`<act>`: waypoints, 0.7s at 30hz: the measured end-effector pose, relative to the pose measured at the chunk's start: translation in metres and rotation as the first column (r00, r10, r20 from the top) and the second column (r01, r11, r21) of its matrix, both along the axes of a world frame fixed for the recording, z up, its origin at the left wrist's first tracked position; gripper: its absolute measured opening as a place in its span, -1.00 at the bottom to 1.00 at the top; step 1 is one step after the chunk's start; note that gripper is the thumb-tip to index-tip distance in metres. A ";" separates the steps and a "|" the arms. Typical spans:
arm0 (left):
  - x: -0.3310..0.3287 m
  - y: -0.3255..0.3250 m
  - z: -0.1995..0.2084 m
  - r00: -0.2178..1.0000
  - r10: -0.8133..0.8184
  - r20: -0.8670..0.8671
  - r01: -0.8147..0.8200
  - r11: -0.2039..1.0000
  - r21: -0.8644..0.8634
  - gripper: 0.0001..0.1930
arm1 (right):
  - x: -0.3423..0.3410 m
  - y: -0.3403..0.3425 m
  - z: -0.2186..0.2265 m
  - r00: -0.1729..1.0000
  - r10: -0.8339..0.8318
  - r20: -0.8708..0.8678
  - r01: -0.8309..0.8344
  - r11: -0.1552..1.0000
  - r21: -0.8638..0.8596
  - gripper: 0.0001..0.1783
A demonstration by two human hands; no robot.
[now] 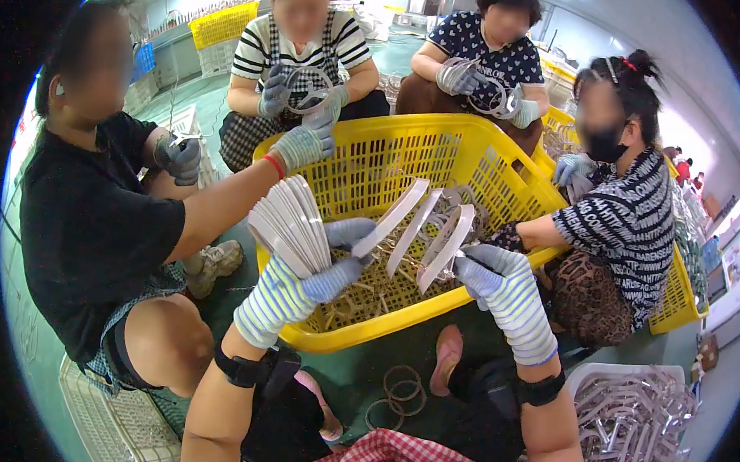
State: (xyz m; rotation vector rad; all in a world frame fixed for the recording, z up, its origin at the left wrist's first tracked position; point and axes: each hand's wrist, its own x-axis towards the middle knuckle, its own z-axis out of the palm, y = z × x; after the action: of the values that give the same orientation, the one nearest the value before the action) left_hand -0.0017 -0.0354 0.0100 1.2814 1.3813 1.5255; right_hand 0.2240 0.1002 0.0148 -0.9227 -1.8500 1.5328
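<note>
My left hand (297, 292), in a blue-and-white striped glove, is closed around a fanned stack of white curved parts (287, 227). Its fingertips also reach to the edge of a separate white curved part (391, 219). On the other side, my gloved right hand (506, 296) pinches a white ring-shaped part (448, 249) at its edge. Between the hands stands another white curved part (414, 233); what supports it is hidden. All of these are held over a yellow slatted basket (357, 336), with loose rings and small sprue-like pieces (357, 301) inside.
Several co-workers in gloves sit around the basket; one person's arm (223, 196) reaches across at left. Three thin rings (403, 383) lie on the green floor by my feet. A white crate (630, 424) full of silvery parts stands at lower right, a pale crate (118, 418) at lower left.
</note>
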 end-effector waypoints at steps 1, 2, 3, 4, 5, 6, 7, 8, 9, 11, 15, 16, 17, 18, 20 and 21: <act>0.002 0.001 -0.002 1.000 0.002 -0.001 -0.002 1.000 -0.001 -0.53 | 0.000 0.000 0.001 1.000 0.002 -0.001 -0.002 1.000 -0.001 -0.61; 0.003 0.003 -0.005 0.997 0.005 -0.071 -0.001 0.998 0.056 -0.49 | -0.001 0.001 0.002 1.000 0.006 -0.006 -0.006 1.000 -0.031 -0.62; 0.004 0.005 -0.008 0.990 0.008 -0.139 0.008 0.994 0.112 -0.45 | 0.000 0.001 0.004 1.000 0.006 -0.009 -0.007 0.998 -0.060 -0.62; 0.003 0.008 -0.011 0.981 0.073 -0.181 -0.049 0.990 0.133 -0.43 | 0.001 0.005 0.001 0.997 0.034 -0.068 -0.041 0.993 -0.115 -0.62; 0.004 0.009 -0.010 0.981 0.072 -0.180 -0.048 0.990 0.134 -0.43 | 0.003 0.006 0.001 0.997 0.032 -0.067 -0.040 0.993 -0.115 -0.62; 0.004 0.010 -0.008 0.985 0.093 -0.148 -0.074 0.990 0.124 -0.46 | 0.004 0.007 0.000 0.994 0.033 -0.102 -0.052 0.980 -0.191 -0.64; 0.003 0.010 -0.007 0.987 0.114 -0.117 -0.100 0.988 0.114 -0.48 | 0.005 0.007 0.000 0.990 0.031 -0.136 -0.066 0.962 -0.265 -0.66; 0.000 0.011 -0.013 0.976 0.134 -0.174 -0.114 0.986 0.119 -0.64 | 0.005 0.009 -0.002 0.990 0.032 -0.136 -0.067 0.962 -0.266 -0.66; -0.003 0.013 -0.017 0.976 0.134 -0.174 -0.114 0.986 0.119 -0.64 | 0.006 0.010 -0.003 0.984 0.061 -0.165 -0.107 0.953 -0.283 -0.70; -0.008 0.017 -0.021 0.914 0.173 -0.366 -0.069 0.957 0.282 -0.77 | 0.007 0.008 -0.002 0.977 0.090 -0.193 -0.146 0.943 -0.300 -0.74; -0.018 0.019 -0.028 0.921 0.181 -0.345 -0.064 0.944 0.324 -0.84 | 0.007 0.005 -0.002 0.962 0.109 -0.250 -0.198 0.909 -0.367 -0.77; -0.020 0.017 -0.027 0.883 0.206 -0.421 -0.069 0.945 0.320 -0.82 | 0.006 0.005 -0.003 0.958 0.124 -0.259 -0.218 0.901 -0.374 -0.77; -0.020 0.016 -0.026 0.839 0.230 -0.493 -0.074 0.946 0.315 -0.81 | 0.006 0.006 -0.006 0.958 0.123 -0.259 -0.218 0.901 -0.376 -0.77; -0.021 0.016 -0.025 0.838 0.229 -0.494 -0.074 0.947 0.314 -0.81 | 0.005 0.008 -0.008 0.953 0.135 -0.273 -0.236 0.894 -0.382 -0.76; -0.022 0.014 -0.023 0.839 0.215 -0.500 -0.077 0.956 0.283 -0.82 | 0.004 0.010 -0.011 0.947 0.146 -0.287 -0.255 0.884 -0.392 -0.75; -0.023 0.014 -0.021 0.840 0.214 -0.499 -0.072 0.955 0.289 -0.82 | 0.002 0.008 -0.008 0.951 0.135 -0.279 -0.240 0.890 -0.388 -0.74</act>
State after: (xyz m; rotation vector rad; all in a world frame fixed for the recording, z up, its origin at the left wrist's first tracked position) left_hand -0.0251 -0.0216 -0.0115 1.9058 1.6851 1.5588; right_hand 0.2264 0.1080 0.0069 -0.7006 -1.4941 2.1186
